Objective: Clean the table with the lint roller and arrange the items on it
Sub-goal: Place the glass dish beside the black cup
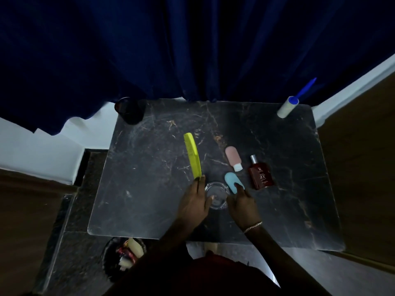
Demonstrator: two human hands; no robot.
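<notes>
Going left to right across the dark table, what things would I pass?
Black cup → yellow comb → glass ashtray → pink bottle → red perfume bottle → lint roller.

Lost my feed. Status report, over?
Left hand holds yellow comb; right hand on blue bottle. Lint roller untouched, far right corner. Glass ashtray between hands.

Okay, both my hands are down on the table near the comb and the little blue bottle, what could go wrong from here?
1. The glass ashtray sits right between your left hand and right hand; it is clear and hard to see on the dark table, so a sweep might knock it.
2. The perfume bottle and pink bottle lie close beside the blue bottle; moving it may push them.
3. The lint roller leans at the far corner and might tip off.
</notes>
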